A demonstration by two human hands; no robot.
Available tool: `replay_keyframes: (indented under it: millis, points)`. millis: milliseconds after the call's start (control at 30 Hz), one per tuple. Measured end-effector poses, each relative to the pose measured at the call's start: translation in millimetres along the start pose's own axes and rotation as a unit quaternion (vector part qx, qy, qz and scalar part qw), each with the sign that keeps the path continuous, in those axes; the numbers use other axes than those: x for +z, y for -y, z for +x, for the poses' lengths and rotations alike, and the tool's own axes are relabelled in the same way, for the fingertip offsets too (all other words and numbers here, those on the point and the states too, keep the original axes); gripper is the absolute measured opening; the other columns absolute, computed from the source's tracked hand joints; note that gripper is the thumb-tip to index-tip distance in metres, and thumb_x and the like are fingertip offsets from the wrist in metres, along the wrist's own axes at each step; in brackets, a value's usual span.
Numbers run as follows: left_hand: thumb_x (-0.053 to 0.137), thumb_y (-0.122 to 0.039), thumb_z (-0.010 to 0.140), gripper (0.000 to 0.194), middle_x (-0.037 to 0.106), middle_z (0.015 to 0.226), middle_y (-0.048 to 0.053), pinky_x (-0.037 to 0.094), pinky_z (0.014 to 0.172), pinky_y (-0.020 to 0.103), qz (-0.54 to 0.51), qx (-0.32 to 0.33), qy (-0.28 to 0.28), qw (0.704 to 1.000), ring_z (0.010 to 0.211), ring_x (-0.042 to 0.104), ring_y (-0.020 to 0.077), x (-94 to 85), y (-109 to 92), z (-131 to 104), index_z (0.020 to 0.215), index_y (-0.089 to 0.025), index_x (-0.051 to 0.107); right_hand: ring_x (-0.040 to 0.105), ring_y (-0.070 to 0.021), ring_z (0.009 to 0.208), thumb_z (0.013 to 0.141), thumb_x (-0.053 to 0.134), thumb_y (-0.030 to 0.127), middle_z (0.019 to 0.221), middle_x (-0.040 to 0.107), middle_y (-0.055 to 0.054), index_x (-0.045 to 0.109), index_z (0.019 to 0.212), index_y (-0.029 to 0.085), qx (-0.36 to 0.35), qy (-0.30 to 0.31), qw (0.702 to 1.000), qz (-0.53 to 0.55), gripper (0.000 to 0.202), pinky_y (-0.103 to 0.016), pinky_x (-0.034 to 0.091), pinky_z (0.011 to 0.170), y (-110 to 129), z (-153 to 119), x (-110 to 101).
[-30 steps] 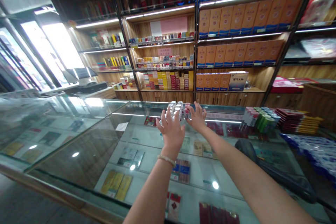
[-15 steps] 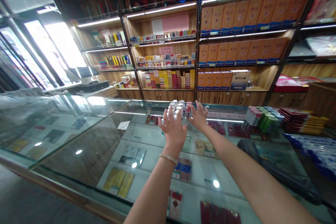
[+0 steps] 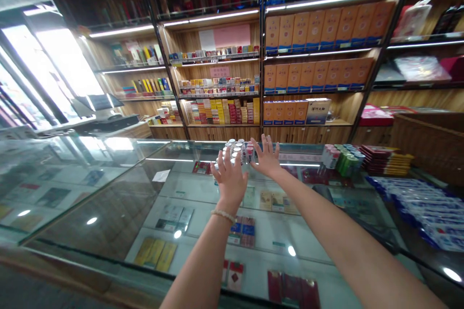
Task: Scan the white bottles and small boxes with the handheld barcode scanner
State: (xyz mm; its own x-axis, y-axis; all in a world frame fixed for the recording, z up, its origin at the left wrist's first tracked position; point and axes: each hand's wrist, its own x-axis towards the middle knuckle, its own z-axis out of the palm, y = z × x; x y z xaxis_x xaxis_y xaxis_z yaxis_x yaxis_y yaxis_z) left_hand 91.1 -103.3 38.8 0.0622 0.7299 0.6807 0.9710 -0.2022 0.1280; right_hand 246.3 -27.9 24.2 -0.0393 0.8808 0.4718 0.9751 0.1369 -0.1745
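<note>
On the glass counter (image 3: pixel 203 198) stands a close group of small white-topped containers (image 3: pixel 238 146), with a pink-and-red one (image 3: pixel 250 153) at its right side. My left hand (image 3: pixel 229 178), a beaded bracelet (image 3: pixel 223 214) at its wrist, is open in front of the group and hides part of it. Its fingers are spread; whether they touch the containers, I cannot tell. Just right of the pink-and-red container is my right hand (image 3: pixel 267 158), open with fingers apart and nothing held.
Farther right on the counter are pink, green and blue containers (image 3: pixel 342 160), stacked dark-red and yellow packs (image 3: pixel 384 159) and blue-white packets (image 3: pixel 424 207). Cigarette packs (image 3: pixel 155 253) lie under the glass. Shelves with orange boxes (image 3: pixel 315 29) line the back wall.
The view has turned right, so the scene sits farther left. My right hand has come away from the pink-and-red container, its fingers spreading wider. My left hand stays open by the group.
</note>
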Motion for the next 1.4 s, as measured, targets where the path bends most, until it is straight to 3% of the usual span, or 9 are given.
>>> replay_keyframes:
  millis: [167,400,567,800,1033,1233,1400]
  points:
    - [0.069,-0.032,0.088,0.073,0.029,0.171,0.013,0.009,0.126,0.068,0.000,0.019,0.007,1.000,0.159,0.020,0.0386,3.8,0,-2,0.156,-0.028,0.045,-0.003,-0.0398,0.160,0.087,0.067,0.051,0.176,-0.003,-0.011,0.011,0.166,0.037,-0.024,0.019,0.999,-0.030,0.098,-0.070,-0.001,0.122,-11,-4,-14]
    - [0.063,-0.039,0.093,0.066,0.029,0.170,0.015,0.008,0.126,0.067,0.005,0.029,-0.015,0.999,0.159,0.021,0.0373,6.5,-5,-9,0.156,-0.026,0.046,-0.002,-0.0383,0.161,0.091,0.063,0.053,0.176,-0.003,-0.010,0.017,0.165,0.039,-0.039,0.029,0.998,-0.038,0.088,-0.070,-0.003,0.122,-14,-13,-38]
    - [0.062,-0.040,0.094,0.062,0.034,0.168,0.014,0.009,0.127,0.065,0.014,0.059,-0.015,0.998,0.159,0.023,0.0353,0.2,-19,-10,0.154,-0.027,0.049,-0.002,-0.0368,0.161,0.092,0.061,0.058,0.176,0.000,-0.011,0.024,0.164,0.036,-0.045,0.033,0.997,-0.043,0.085,-0.070,-0.002,0.123,-22,-22,-63]
    - [0.060,-0.041,0.095,0.061,0.034,0.168,0.015,0.006,0.127,0.065,0.008,0.094,-0.005,0.996,0.159,0.022,0.0351,-14.7,-38,1,0.153,-0.027,0.050,0.001,-0.0374,0.161,0.093,0.059,0.062,0.176,0.002,-0.012,0.026,0.164,0.036,-0.034,0.017,0.998,-0.057,0.082,-0.071,0.001,0.122,-55,-48,-99]
    - [0.059,-0.040,0.096,0.056,0.035,0.168,0.017,0.010,0.126,0.067,-0.017,0.099,-0.017,0.995,0.157,0.026,0.0370,-15.2,-79,0,0.150,-0.023,0.055,0.002,-0.0369,0.161,0.095,0.055,0.064,0.176,0.006,-0.008,0.035,0.161,0.039,-0.016,-0.007,0.998,-0.060,0.073,-0.071,0.004,0.122,-88,-79,-124]
    - [0.058,-0.042,0.096,0.056,0.038,0.166,0.018,0.016,0.125,0.067,-0.036,0.067,-0.029,0.997,0.156,0.027,0.0378,-9.6,-121,0,0.148,-0.021,0.056,0.006,-0.0376,0.160,0.098,0.050,0.063,0.176,0.010,-0.007,0.038,0.159,0.040,-0.003,-0.029,0.997,-0.077,0.067,-0.073,0.005,0.121,-110,-93,-133]
    - [0.056,-0.040,0.097,0.055,0.039,0.165,0.017,0.015,0.126,0.066,-0.041,0.096,-0.031,0.994,0.156,0.028,0.0364,-4.5,-143,-1,0.149,-0.023,0.055,0.010,-0.0384,0.160,0.098,0.050,0.063,0.175,0.014,-0.009,0.043,0.157,0.038,0.012,-0.044,0.995,-0.090,0.065,-0.072,0.007,0.122,-127,-104,-137]
